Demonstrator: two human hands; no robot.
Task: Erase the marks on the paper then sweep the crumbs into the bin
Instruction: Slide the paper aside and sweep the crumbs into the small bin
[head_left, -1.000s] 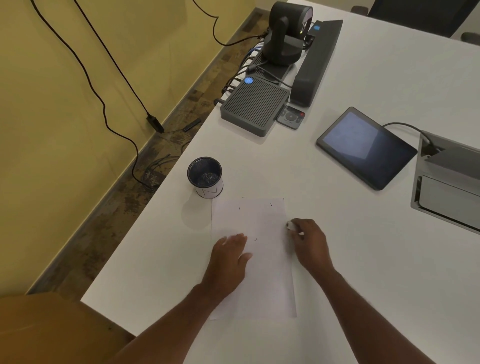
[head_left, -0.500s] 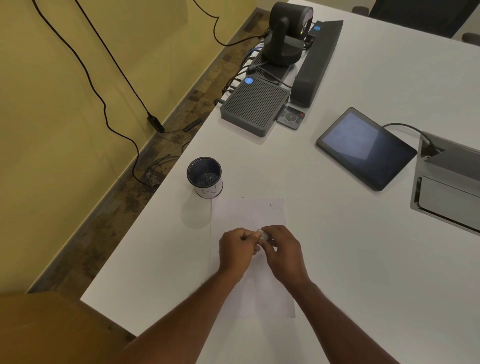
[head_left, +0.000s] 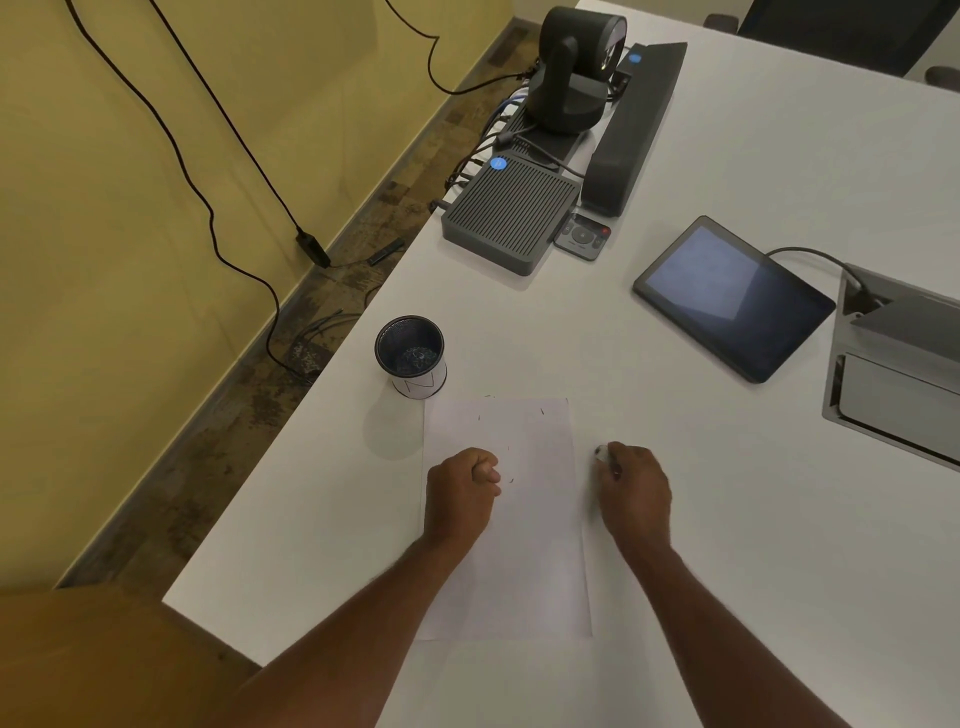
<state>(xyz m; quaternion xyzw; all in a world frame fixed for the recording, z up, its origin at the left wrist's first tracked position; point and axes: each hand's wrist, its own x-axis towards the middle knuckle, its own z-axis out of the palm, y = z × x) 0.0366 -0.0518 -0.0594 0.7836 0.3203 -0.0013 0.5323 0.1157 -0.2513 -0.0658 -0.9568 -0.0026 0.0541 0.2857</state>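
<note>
A white sheet of paper lies near the table's front edge, with a few short dark marks on its upper half. My left hand rests on the paper's left side, curled into a fist with nothing showing in it. Just off the paper's right edge, my right hand grips a small white eraser, whose tip pokes out by the fingers. A small dark mesh bin stands upright beyond the paper's top-left corner.
A tilted tablet with a cable sits at the right, next to a grey open box. A ribbed grey device, a remote, a speaker bar and a camera stand at the back. The table's left edge drops to the floor.
The left hand lay flat on the paper, then both hands met over the middle. Now they have parted: the left is a fist, the right is back off the paper with the eraser.
</note>
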